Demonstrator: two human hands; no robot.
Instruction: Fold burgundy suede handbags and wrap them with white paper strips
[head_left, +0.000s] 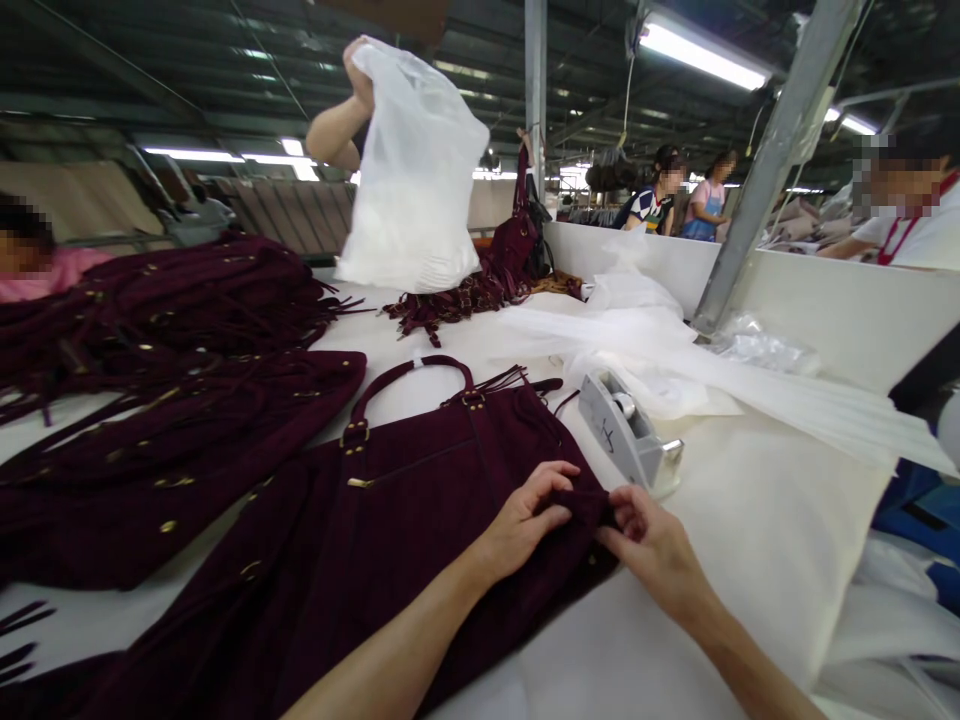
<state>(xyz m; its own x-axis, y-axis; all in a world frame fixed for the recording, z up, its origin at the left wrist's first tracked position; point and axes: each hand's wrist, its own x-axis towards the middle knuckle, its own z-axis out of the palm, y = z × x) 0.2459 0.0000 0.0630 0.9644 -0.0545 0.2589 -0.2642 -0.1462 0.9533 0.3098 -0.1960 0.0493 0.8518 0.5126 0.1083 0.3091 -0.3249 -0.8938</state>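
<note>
A dark maroon handbag (420, 510) lies flat on the white table, its looped handle pointing away from me and a small gold zip pull showing on its front. My left hand (525, 520) is closed on the bag's right side, fingers and thumb pinching the maroon fabric. Close beside it, my right hand (645, 535) pinches the edge of the same fabric between thumb and fingers. A grey tape dispenser (619, 425) stands just beyond my hands.
More maroon bags (172, 310) are piled at the left. Straps with buckles (450, 305) lie at the back. White wrapping sheets (720, 375) spread at the right by a metal post (772, 170). Across the table, a person's raised hand holds a translucent bag (416, 180). Other people stand behind the partition.
</note>
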